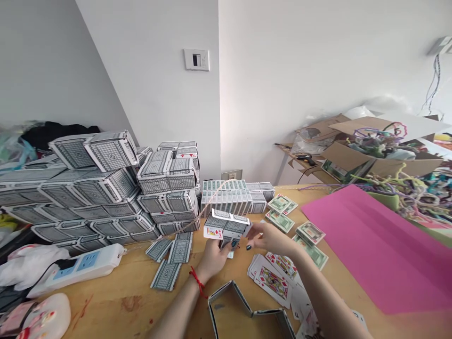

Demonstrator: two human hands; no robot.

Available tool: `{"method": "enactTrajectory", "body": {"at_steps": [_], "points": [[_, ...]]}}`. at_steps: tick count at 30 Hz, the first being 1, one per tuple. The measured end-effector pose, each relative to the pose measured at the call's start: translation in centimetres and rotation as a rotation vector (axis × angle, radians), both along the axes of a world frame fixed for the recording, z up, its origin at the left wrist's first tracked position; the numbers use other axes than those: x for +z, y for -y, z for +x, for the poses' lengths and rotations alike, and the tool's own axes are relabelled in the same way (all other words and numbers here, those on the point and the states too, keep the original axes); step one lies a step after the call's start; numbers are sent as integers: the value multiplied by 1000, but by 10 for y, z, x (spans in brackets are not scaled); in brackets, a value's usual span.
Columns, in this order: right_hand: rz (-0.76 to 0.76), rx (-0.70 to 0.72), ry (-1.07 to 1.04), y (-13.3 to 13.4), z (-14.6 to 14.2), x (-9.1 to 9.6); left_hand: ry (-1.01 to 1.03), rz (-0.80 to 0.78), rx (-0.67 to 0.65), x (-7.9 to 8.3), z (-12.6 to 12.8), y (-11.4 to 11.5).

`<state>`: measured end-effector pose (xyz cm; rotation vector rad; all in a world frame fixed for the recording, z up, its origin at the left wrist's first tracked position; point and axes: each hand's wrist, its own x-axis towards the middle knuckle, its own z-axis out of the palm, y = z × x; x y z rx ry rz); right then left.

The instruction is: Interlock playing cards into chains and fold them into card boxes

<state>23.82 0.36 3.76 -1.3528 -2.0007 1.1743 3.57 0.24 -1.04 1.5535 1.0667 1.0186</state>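
Observation:
Both my hands hold up a small block made of playing cards above the wooden table. My left hand, with a red string on its wrist, grips the block from below. My right hand pinches its right end with dark-nailed fingers. Face-up cards lie fanned just under my right wrist. An open zigzag frame of cards lies near the front edge, below my hands.
A tall heap of card blocks fills the back left. Several loose card backs and green-backed decks lie around. A pink sheet covers the right. A white power strip lies left; cardboard boxes stand behind.

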Motion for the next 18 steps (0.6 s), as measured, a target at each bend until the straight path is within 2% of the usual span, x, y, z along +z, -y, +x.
{"method": "enactTrajectory", "body": {"at_steps": [5, 11, 13, 16, 18], "points": [[210, -151, -75, 4, -3, 15, -17, 2, -126, -5, 1, 2], [301, -304, 72, 3, -12, 6, 100, -58, -54, 0, -3, -3], [227, -347, -21, -1, -10, 0, 157, -46, 36, 1, -6, -7], [22, -344, -271, -5, -9, -11, 249, -86, 173, -1, -10, -13], [-91, -321, -370, -6, -10, -15, 324, -149, 186, -4, -11, -15]]}}
